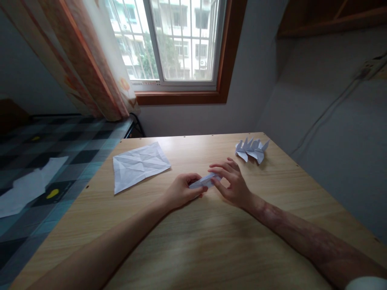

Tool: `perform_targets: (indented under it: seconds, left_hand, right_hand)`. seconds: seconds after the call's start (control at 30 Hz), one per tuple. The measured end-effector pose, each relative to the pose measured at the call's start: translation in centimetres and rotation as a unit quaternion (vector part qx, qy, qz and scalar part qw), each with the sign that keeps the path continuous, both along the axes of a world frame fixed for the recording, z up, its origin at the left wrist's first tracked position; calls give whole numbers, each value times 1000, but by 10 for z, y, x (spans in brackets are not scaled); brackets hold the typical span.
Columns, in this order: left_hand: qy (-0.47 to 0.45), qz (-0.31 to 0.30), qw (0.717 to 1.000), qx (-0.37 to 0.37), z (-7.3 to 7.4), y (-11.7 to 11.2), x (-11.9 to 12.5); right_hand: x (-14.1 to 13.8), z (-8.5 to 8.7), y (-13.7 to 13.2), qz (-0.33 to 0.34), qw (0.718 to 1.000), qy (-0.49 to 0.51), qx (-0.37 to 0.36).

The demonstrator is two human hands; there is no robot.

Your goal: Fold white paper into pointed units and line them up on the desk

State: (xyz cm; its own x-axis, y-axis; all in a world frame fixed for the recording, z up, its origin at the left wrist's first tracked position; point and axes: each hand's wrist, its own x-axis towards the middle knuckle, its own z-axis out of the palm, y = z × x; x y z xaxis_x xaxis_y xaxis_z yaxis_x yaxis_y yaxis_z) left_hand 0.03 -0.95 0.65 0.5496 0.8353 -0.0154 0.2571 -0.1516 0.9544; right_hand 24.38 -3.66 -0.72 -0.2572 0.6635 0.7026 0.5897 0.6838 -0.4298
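A small folded piece of white paper (206,181) lies low over the wooden table (211,241), held between both hands. My left hand (181,191) pinches its left end with fingers curled. My right hand (231,181) grips its right end, thumb under and fingers spread across the top. A creased square sheet of white paper (139,164) lies flat to the left of my hands. Several finished folded paper figures (251,149) stand together to the right, beyond my right hand.
The table stands against a grey wall under a window (181,44) with a curtain (90,60) at the left. A bed with a checked cover (45,161) and white sheets of paper (27,185) lies left of the table.
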Motion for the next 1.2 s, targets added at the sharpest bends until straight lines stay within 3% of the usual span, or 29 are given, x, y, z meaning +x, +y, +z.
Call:
perform_targets:
  seconds: [0.2,0.4,0.53,0.63,0.8,0.97,1.2]
  left_hand:
    - [14,-20,1000,16,-1,2,-3]
    - [-57,-19,996,-65,1,10,-10]
    - [-153,58,979,-118,-3,20,-13]
    - [-210,126,961,-130,-9,28,-13]
    - [-262,140,948,-118,-15,33,-11]
    - [-246,138,959,-37,-17,28,-9]
    - [-126,110,965,204,-8,11,-5]
  right_hand:
    - [-2,-2,1,4,1000,-14,-8]
    - [3,-11,10,-36,996,63,-43]
    - [5,-16,15,-61,987,128,-71]
    - [5,-18,17,-40,983,154,-97]
    - [3,-16,13,22,985,128,-117]
    - [-1,-7,7,71,984,111,-124]
    - [-1,-2,4,75,984,104,-120]
